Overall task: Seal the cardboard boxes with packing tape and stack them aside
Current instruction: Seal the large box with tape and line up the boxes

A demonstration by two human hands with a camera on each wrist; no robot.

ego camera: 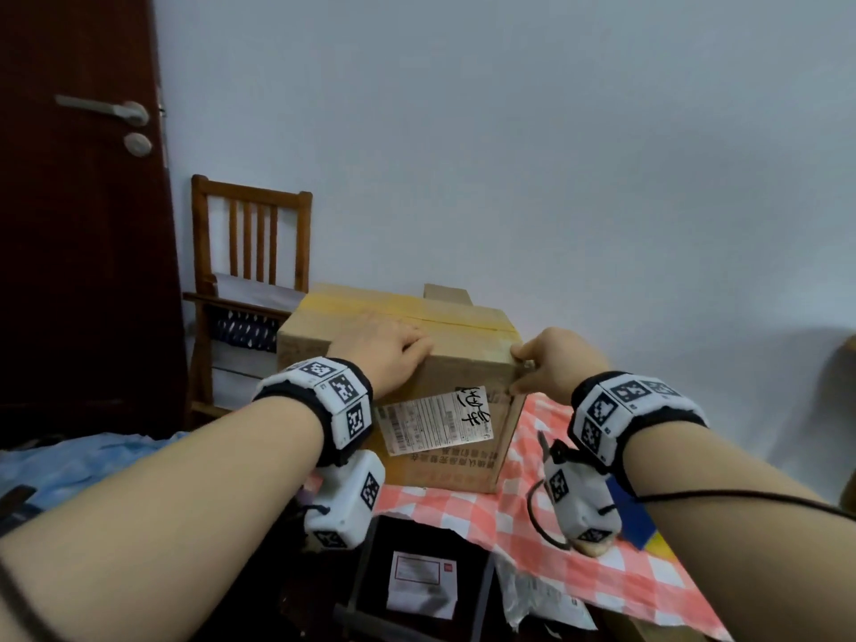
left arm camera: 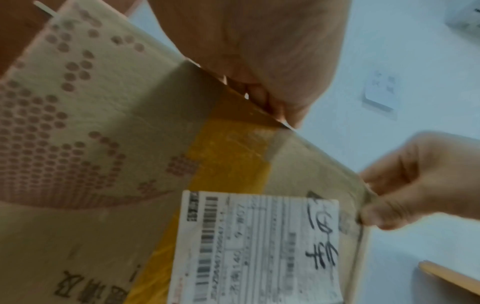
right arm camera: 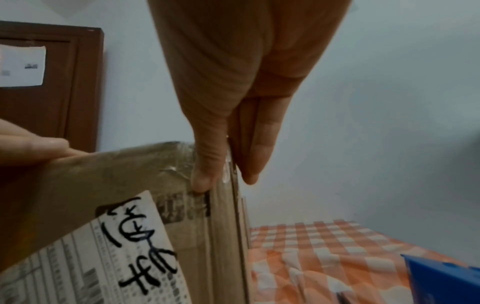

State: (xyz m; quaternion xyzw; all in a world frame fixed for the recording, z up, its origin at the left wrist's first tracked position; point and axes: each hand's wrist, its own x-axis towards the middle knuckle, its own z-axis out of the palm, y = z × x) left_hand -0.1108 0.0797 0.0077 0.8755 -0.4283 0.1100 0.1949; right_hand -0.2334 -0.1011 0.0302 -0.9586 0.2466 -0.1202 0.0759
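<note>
Brown cardboard box [ego camera: 431,363] w/ a white shipping label and yellowish tape along its top seam is sitting on the red-and-white checked cloth [ego camera: 579,539], directly under and between our hands. We're resting our left hand [ego camera: 382,347] on the top near the front edge, fingers mostly flat, pressing down, gripping nothing. Our right hand [ego camera: 551,363] is working the near right corner: thumb [right arm camera: 205,162] on the front face, fingers [right arm camera: 259,144] round the side, pinching the corner edge where clear tape looks wrapped over.

We're judging this as the smoothing-down step, tape end being pressed onto the corner; top seam appears already taped. Can't tell whether the bottom is sealed. Next move prob. calls for both hands sliding to opposite sides, lifting and carrying the box aside.

No tape roll visible in any view. Beyond our left hand a wooden slat-back chair [ego camera: 250,243] w/ stuff on it and a dark brown door [ego camera: 83,201]. Just below our right wrist a blue object [right arm camera: 441,279] on the cloth, which could snag a move rightward. Under both wrists, a dark box w/ a white label [ego camera: 419,581].
</note>
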